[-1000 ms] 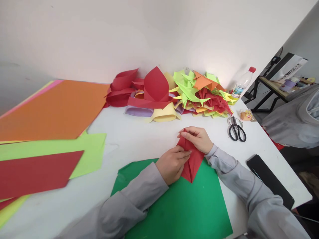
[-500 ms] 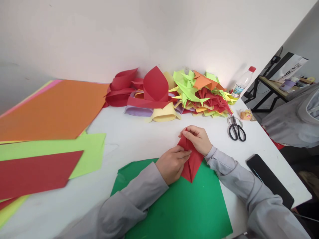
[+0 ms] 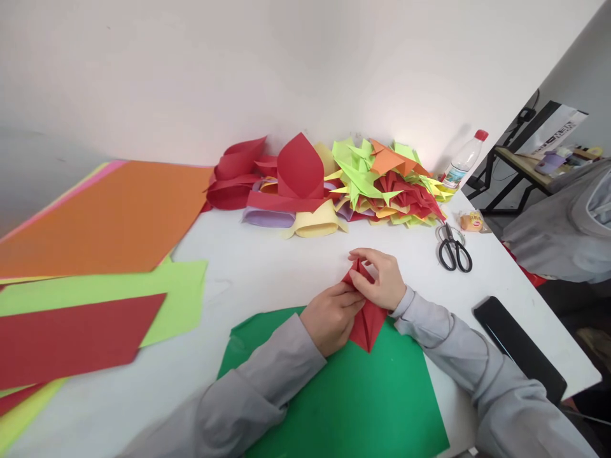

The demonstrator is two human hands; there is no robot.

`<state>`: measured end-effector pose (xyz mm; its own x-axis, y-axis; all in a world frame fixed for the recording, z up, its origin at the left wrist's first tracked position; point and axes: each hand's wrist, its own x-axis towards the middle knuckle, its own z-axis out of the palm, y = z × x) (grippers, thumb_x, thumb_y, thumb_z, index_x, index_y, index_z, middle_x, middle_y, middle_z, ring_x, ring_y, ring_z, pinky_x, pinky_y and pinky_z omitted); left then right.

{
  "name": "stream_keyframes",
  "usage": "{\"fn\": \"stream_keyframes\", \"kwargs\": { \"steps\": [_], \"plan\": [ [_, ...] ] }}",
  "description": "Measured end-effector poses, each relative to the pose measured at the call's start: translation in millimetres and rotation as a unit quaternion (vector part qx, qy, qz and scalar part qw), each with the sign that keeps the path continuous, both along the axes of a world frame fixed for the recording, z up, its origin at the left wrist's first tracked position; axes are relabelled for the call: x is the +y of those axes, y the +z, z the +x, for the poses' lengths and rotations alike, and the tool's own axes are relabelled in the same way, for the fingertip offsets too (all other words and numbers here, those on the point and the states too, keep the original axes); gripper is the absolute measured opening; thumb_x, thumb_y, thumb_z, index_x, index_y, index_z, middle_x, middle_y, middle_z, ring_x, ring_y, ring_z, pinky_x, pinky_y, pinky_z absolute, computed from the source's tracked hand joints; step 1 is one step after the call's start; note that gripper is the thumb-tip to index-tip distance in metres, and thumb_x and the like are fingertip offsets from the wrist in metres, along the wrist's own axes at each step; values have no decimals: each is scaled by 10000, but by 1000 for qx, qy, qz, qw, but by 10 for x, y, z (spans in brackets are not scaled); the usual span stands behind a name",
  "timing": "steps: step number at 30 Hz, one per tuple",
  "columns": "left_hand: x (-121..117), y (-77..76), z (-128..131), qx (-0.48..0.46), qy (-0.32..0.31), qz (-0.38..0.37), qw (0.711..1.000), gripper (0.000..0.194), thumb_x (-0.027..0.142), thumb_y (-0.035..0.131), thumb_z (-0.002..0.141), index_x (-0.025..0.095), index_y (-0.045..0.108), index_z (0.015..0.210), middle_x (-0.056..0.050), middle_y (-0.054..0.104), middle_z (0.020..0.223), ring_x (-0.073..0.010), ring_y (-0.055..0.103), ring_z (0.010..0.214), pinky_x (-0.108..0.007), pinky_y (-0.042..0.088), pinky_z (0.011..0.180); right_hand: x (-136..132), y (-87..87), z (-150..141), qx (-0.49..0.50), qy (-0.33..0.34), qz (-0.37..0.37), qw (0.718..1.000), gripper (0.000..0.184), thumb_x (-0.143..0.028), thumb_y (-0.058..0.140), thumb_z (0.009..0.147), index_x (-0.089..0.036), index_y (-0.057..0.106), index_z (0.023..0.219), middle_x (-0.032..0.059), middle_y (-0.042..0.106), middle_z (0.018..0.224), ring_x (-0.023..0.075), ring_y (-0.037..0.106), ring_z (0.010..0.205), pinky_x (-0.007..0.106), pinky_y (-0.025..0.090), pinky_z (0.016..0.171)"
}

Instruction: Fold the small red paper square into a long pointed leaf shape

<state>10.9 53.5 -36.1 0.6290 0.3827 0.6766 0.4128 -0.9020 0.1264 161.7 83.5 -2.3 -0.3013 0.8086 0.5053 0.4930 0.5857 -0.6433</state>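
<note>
Red folded paper (image 3: 369, 326) lies beneath the left fingers (image 3: 352, 298).

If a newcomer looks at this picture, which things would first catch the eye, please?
Probably the heap of bright folded paper against the wall, in lime, orange, red and yellow. Next, the large green sheet in front, with the left hand and right hand on a red folded piece over its far edge.
</note>
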Motion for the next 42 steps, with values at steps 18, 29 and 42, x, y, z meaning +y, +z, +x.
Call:
{"fn": "stream_keyframes", "kwargs": {
  "steps": [18, 29, 42],
  "plan": [
    [21, 372, -156, -199, 128, -103, 966, 245, 97, 533, 744, 174, 576, 973, -82, 639, 870, -199, 605, 789, -344, 552, 680, -403, -225, 83, -306, 7, 148, 940, 287, -368, 517, 838, -125, 658, 781, 93, 574, 712, 208, 509, 673, 343, 432, 610],
    [390, 673, -154, -101, -28, -255, 961, 174, 103, 508, 782, 149, 654, 866, -61, 701, 820, -158, 652, 765, -282, 553, 717, -416, -205, 33, -327, 6, 162, 931, 298, -375, 534, 832, -125, 672, 744, 91, 558, 701, 203, 489, 643, 340, 385, 558],
    [386, 583, -128, -196, 20, -365, 910, 141, 158, 562, 795, 159, 701, 820, -58, 736, 834, -176, 682, 784, -286, 584, 734, -424, -215, 31, -337, 13, 145, 930, 283, -364, 545, 839, -122, 657, 744, 89, 545, 697, 199, 495, 664, 331, 382, 570]
  ]
}}
